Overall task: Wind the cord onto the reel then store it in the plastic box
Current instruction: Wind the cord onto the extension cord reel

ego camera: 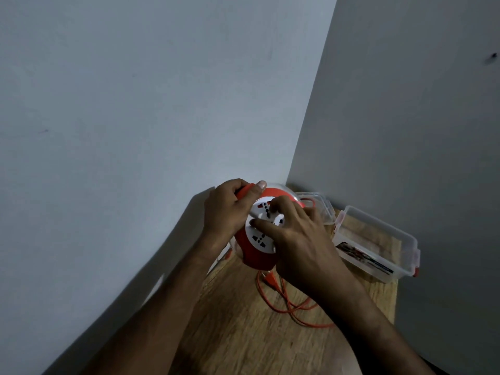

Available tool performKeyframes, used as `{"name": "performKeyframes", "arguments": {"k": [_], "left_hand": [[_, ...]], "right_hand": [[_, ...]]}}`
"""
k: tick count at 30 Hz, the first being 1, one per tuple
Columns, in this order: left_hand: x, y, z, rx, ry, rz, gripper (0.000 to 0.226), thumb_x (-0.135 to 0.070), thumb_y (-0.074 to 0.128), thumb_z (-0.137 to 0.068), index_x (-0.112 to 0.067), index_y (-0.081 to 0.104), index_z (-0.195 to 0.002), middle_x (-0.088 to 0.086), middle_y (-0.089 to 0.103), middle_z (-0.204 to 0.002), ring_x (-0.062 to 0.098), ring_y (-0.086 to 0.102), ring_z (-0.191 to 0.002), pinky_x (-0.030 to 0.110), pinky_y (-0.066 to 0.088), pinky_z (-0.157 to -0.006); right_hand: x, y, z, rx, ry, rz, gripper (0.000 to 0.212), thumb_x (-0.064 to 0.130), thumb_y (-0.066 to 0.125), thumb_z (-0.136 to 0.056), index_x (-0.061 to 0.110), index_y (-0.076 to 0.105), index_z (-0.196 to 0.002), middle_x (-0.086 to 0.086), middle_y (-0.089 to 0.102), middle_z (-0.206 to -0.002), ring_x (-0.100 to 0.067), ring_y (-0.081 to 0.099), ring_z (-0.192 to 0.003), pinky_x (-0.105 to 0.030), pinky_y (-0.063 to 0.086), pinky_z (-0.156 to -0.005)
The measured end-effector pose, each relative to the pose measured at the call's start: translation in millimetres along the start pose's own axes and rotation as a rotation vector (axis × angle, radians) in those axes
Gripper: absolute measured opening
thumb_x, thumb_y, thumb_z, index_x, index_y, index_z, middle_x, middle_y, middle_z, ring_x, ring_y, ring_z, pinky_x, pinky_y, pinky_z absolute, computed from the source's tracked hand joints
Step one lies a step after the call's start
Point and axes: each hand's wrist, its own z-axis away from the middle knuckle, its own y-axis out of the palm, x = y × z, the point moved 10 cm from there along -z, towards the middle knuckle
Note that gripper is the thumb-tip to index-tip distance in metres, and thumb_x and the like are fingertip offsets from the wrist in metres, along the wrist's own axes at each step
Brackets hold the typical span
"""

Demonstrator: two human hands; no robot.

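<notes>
Orange and white, the round plastic cord reel (pixel 259 234) is sitting in the middle of the view, held up above the brown wooden desk (pixel 238 328). Its white face with black plug holes is turning toward the camera.

The left hand (pixel 230 209) is at about ten o'clock from the reel. Its grip is clenching the orange handle (pixel 243 191) at the top of the reel, with the thumb lying along the rim.

The right hand (pixel 300 236) is at about three o'clock from the reel. Its fingers (pixel 266 224) are pressing flat on the white face, spread out and not closing around anything.

Below the reel, at six o'clock, the thin orange cord (pixel 295 309) is lying in loose loops on the desk, not yet wound on. Part of it is hiding under the right arm.

At about three o'clock, well apart from the reel, the clear plastic box (pixel 378 242) with red clips is sitting open on the desk near the grey wall (pixel 405 117). Something dark is lying at its bottom, too blurry to tell. Its clear lid (pixel 319 205) is standing just behind the right hand, at about two o'clock from the reel.
</notes>
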Motion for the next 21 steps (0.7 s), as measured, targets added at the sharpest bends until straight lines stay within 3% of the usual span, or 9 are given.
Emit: {"name": "performKeyframes", "arguments": {"k": [6, 10, 17, 21], "left_hand": [[-2.4, 1.0, 1.0, 0.014, 0.027, 0.009, 0.040, -0.060, 0.065, -0.093, -0.022, 0.074, -0.084, -0.011, 0.072, -0.074, 0.003, 0.070, -0.073, 0.017, 0.047, -0.066], [-0.5, 0.0, 0.6, -0.001, 0.004, 0.025, 0.041, -0.061, 0.064, -0.093, -0.022, 0.075, -0.087, -0.009, 0.076, -0.079, 0.009, 0.073, -0.075, 0.029, 0.060, -0.072], [3.8, 5.3, 4.5, 0.001, -0.017, 0.002, 0.041, -0.062, 0.062, -0.094, -0.024, 0.075, -0.091, -0.011, 0.077, -0.083, 0.006, 0.074, -0.076, 0.019, 0.055, -0.068], [5.7, 1.5, 1.7, -0.006, -0.024, 0.037, 0.041, -0.059, 0.063, -0.095, -0.021, 0.075, -0.087, -0.008, 0.077, -0.079, 0.008, 0.074, -0.076, 0.024, 0.056, -0.070]], "right_hand": [[-5.0, -14.2, -3.5, -0.173, 0.003, -0.043, 0.069, 0.040, 0.091, -0.057, 0.027, 0.070, -0.121, -0.008, 0.059, -0.114, -0.026, 0.059, -0.103, -0.043, 0.051, -0.080], [-23.0, -16.9, 0.1, -0.254, 0.227, -0.214, 0.063, 0.046, 0.086, -0.066, 0.023, 0.071, -0.122, -0.007, 0.070, -0.112, -0.024, 0.068, -0.096, -0.032, 0.054, -0.076], [-36.6, -1.4, 2.6, -0.237, 0.518, -0.435, 0.054, 0.055, 0.068, -0.086, 0.011, 0.066, -0.119, -0.006, 0.075, -0.108, -0.017, 0.072, -0.087, -0.029, 0.061, -0.071], [-20.6, -31.0, 9.1, -0.376, 0.345, -0.224, 0.036, 0.038, 0.072, -0.087, 0.012, 0.067, -0.111, -0.007, 0.072, -0.102, -0.020, 0.068, -0.080, -0.024, 0.051, -0.065]]}}
